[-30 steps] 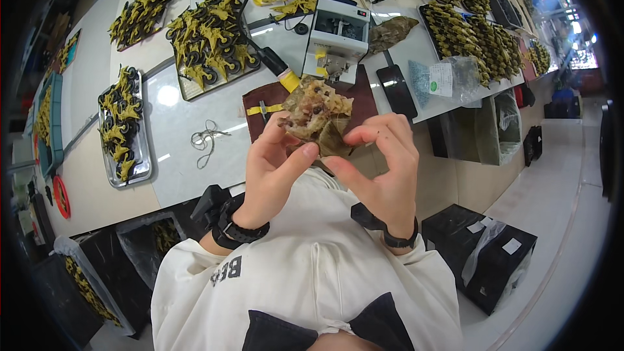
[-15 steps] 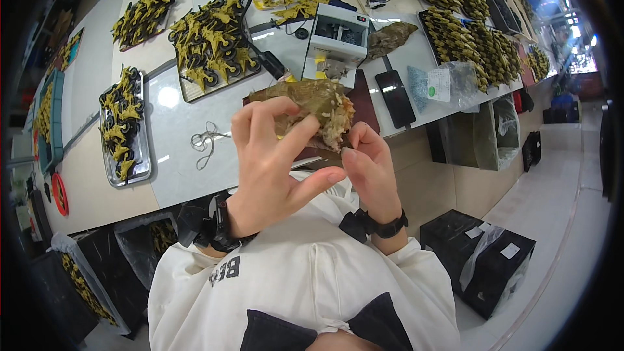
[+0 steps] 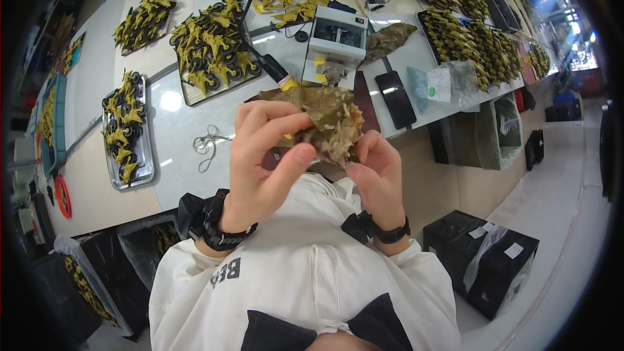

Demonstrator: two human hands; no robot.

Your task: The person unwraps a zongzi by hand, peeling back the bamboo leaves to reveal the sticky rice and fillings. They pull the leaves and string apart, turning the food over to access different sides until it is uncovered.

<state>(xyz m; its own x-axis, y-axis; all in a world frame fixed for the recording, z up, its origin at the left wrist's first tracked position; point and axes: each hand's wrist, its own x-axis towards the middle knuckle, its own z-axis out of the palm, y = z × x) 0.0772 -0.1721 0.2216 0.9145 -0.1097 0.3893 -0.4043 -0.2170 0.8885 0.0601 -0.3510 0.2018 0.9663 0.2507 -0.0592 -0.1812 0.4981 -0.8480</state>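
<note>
We hold a leaf bundle up in the air with both hands, close to our chest and above the near edge of the worktop. The bundle is brownish green, and pale sticky bits show where the leaf is open. Our left hand grips it from the left, with the fingers curled over the top and the thumb pressing from below. Our right hand pinches the lower right side of it.

We think we are in the middle of opening or folding the leaf. The next move calls for a soft pull with the fingertips, so the leaf does not rip and the filling does not drop.

Some things are hard to see. Our left fingers hide much of the bundle, so we cannot tell how far it is open. We cannot tell what the filling is. Trays of yellow and black pieces lie at the far side of the worktop, but they are too small to name. A small white machine stands behind the bundle.
</note>
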